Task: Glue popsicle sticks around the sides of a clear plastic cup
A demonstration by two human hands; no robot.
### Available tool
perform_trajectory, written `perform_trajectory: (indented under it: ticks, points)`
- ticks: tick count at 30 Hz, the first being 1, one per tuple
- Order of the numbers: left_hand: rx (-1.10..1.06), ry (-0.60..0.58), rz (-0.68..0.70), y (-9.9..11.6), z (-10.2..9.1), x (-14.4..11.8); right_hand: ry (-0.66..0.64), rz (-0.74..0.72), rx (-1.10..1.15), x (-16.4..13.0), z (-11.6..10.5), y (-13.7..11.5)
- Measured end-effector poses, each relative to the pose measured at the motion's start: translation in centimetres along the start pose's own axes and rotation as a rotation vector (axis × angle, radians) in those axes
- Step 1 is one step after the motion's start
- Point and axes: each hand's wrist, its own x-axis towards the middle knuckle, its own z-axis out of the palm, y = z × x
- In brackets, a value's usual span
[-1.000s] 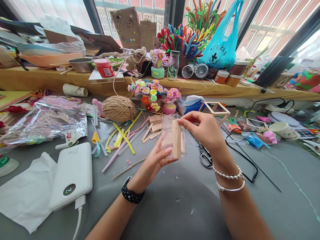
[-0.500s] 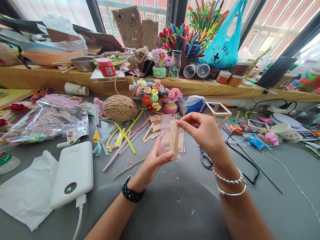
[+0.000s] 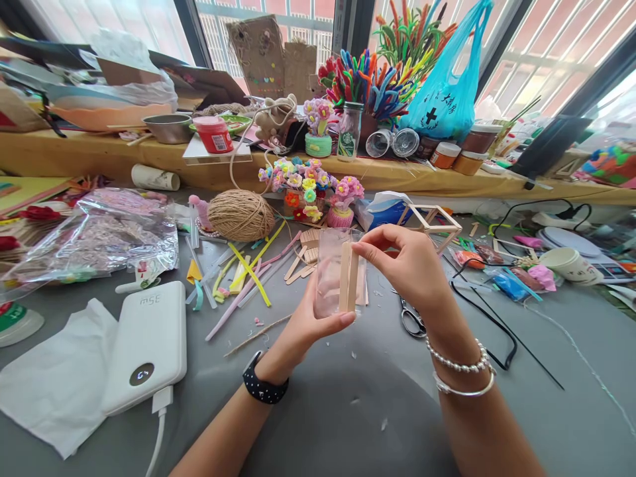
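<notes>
The right hand (image 3: pixel 410 268) is pinching the wooden sticks (image 3: pixel 348 278) near their top, before a clear bag (image 3: pixel 326 285) the left hand (image 3: pixel 301 331) is cradling, its fingers mostly hiding behind. They're looking light, stiff, snappable; edges are offering good hold.

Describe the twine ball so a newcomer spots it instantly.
Start at the yellow-brown ledge running under the windows. On the grey table just in front of it, look beyond the left hand, left of the colourful flowers. The twine ball is the bulky, rounded brown winding, unlike the thin yellow strips nearby.
</notes>
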Motion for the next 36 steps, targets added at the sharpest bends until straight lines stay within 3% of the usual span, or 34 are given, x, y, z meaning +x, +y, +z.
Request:
perform_trajectory:
  ticks: [23,30,36]
  points:
    - [0.042,-0.072,-0.017,0.40,-0.16,-0.17,-0.026,-0.039,-0.022,-0.03,-0.71,0.23]
    - [0.046,0.004,-0.015,-0.05,0.04,-0.07,-0.026,-0.048,-0.024,-0.08,-0.62,0.18]
    - [0.042,-0.004,-0.005,-0.08,0.16,-0.08,-0.023,-0.054,-0.014,-0.05,-0.57,0.34]
